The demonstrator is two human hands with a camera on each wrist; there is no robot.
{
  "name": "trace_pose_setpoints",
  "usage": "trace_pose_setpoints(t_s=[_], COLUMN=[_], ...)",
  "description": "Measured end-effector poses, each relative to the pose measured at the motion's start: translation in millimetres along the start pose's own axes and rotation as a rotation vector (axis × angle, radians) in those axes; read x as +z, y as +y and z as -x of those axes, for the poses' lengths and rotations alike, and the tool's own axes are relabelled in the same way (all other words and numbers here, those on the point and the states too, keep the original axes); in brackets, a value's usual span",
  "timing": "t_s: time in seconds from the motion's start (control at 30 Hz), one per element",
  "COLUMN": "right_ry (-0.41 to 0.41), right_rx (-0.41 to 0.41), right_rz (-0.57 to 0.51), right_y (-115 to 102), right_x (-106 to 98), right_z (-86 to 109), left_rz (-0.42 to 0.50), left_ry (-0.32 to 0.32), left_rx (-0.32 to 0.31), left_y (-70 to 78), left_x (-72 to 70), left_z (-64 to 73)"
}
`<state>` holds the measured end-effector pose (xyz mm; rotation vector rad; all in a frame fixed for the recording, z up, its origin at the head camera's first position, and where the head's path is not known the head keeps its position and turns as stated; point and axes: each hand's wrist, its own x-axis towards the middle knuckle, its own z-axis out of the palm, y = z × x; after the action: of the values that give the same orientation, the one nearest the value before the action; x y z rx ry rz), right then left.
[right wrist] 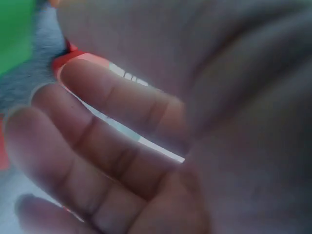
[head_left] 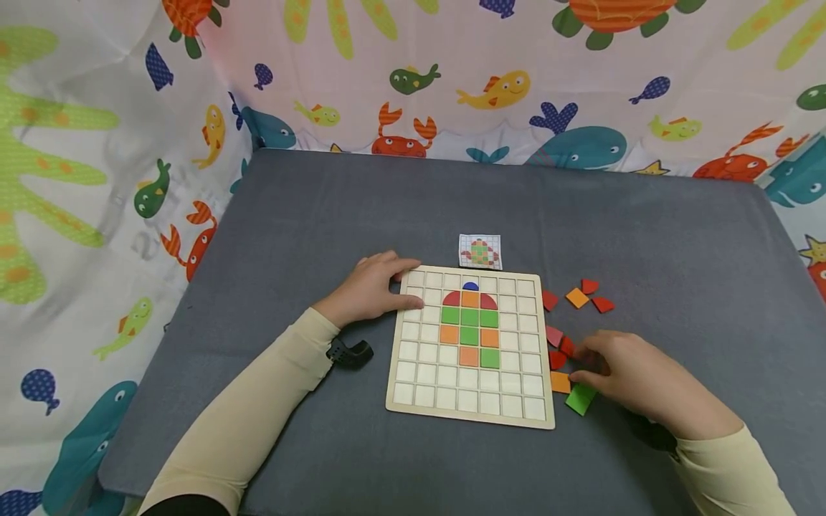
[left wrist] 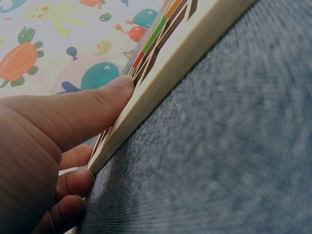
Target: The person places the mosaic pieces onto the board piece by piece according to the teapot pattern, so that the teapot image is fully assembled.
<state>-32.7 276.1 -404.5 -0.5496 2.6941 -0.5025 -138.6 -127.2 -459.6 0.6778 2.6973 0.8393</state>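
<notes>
My left hand (head_left: 371, 288) holds the upper left corner of a wooden grid board (head_left: 406, 394). In the left wrist view its thumb (left wrist: 109, 100) lies along the board's edge, with the other fingers bent round the corner. A pattern of green squares (head_left: 470, 317), orange squares (head_left: 470, 356), red curved pieces (head_left: 451, 298) and a blue half-round piece (head_left: 470, 287) fills the board's upper middle. Right of the board, my right hand (head_left: 635, 376) hovers over loose pieces, fingers loosely bent and apart. Its thumb tip is close to an orange square (head_left: 560, 383) and a green square (head_left: 581, 399).
A small pattern card (head_left: 480, 252) lies just beyond the board's far edge. Several red pieces (head_left: 556, 360) lie along its right side, and another orange square (head_left: 577, 298) is farther back among red ones. A sea-animal cloth (head_left: 477, 115) borders the grey table (head_left: 323, 215).
</notes>
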Motion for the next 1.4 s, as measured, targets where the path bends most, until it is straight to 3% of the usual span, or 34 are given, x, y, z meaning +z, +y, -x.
trace_pose_setpoints(t_s=[0.23, 0.63, 0.83, 1.13, 1.4], right_ry=[-0.035, -0.041, 0.015, 0.087, 0.079], right_rx=[0.009, 0.02, -0.015, -0.065, -0.15], right_rz=[-0.045, -0.079, -0.075, -0.084, -0.081], right_y=[8.6, 6.6, -0.5, -25.1, -54.0], right_x=[7.8, 6.8, 0.5, -5.6, -2.8], right_z=[14.0, 15.2, 14.4, -1.8, -26.2], left_rz=[0.002, 0.0, 0.001, -0.007, -0.005], left_ry=[0.006, 0.006, 0.008, 0.007, 0.009], left_rx=[-0.001, 0.002, 0.001, 0.001, -0.001], left_y=[1.1, 0.3, 0.2, 0.1, 1.0], left_x=[-0.5, 2.1, 1.9, 1.6, 0.5], left_z=[-0.2, -1.1, -1.2, -0.8, 0.1])
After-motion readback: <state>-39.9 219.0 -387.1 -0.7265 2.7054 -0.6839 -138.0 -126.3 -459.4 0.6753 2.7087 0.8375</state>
